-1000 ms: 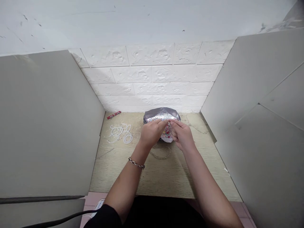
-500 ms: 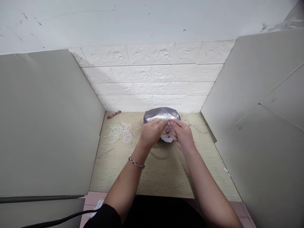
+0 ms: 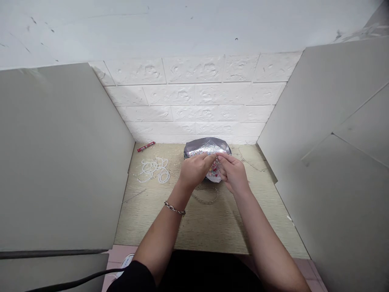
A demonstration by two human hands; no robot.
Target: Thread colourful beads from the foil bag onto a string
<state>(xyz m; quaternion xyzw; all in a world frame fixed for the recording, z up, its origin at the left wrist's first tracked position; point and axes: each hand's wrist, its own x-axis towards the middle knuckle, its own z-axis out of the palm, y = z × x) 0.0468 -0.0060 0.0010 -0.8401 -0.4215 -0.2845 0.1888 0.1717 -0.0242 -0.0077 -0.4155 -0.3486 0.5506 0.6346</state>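
My left hand [image 3: 196, 168] and my right hand [image 3: 232, 169] meet fingertip to fingertip over a silvery bag [image 3: 208, 144]. Both are closed in a pinch. Whatever lies between the fingertips is too small to make out. Under them, colourful beads [image 3: 214, 170] show inside the shiny opening of the bag. Just in front of the bag, a loop of clear beads [image 3: 206, 201] lies on the table, partly covered by my left hand and wrist.
White bead strands [image 3: 164, 176] lie coiled on the table [image 3: 212, 231] at the left. Behind them is a red packet [image 3: 146, 147]. Thin strands [image 3: 252, 164] lie at the right. Grey panels [image 3: 328, 162] flank the table, and a white brick-patterned wall [image 3: 194, 95] closes the back.
Almost nothing differs. Both hands keep their pinch over the bag, with at most a slight shift of the fingertips.
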